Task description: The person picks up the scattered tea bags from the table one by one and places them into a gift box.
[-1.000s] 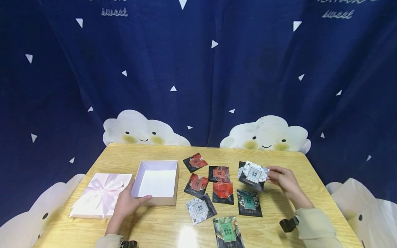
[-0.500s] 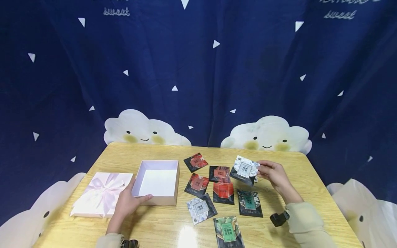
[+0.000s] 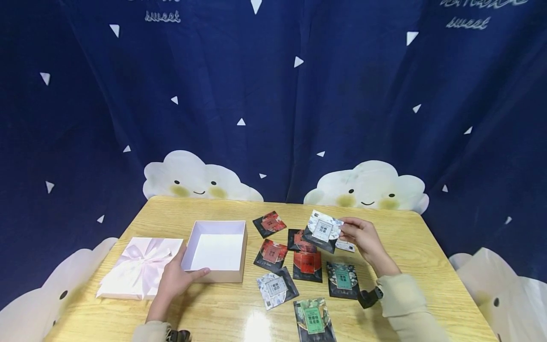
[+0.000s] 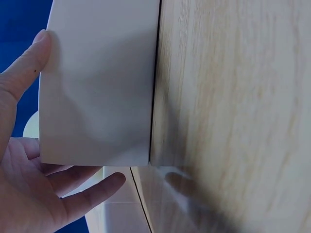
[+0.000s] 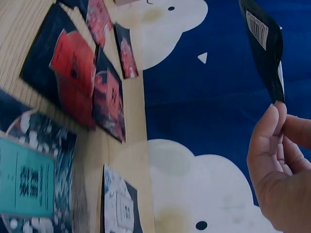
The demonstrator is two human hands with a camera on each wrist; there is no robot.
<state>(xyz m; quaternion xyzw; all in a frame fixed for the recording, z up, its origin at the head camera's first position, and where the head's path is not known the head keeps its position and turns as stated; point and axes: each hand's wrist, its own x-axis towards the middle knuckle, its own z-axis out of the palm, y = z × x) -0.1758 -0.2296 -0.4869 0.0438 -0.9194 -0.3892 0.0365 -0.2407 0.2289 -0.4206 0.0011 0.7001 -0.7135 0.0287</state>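
Note:
An open square box [image 3: 218, 251], pale inside, stands on the table at centre left. My left hand [image 3: 174, 280] holds its near-left corner, the thumb along the front wall [image 4: 102, 87] and the fingers at the left side. My right hand [image 3: 363, 237] pinches the right edge of a white-and-black sachet [image 3: 323, 230], lifted above the table. In the right wrist view the dark back of this sachet [image 5: 265, 43] shows a barcode. Beneath it, a red-and-black sachet [image 3: 296, 237] is partly covered. Another white sachet [image 3: 345, 245] lies partly behind the right hand.
Left of the box lies a white lid with a ribbon bow [image 3: 143, 266]. Several more sachets lie right of the box: red ones [image 3: 271, 254], a blue-white one [image 3: 275, 287], a teal one [image 3: 343, 279] and a green one [image 3: 315, 319]. A blue curtain [image 3: 273, 95] hangs behind the table [image 3: 222, 313].
My right hand has carried the white-and-black sachet leftward and upward, away from the other white sachet, to above the red ones. The left hand and the box have stayed in place.

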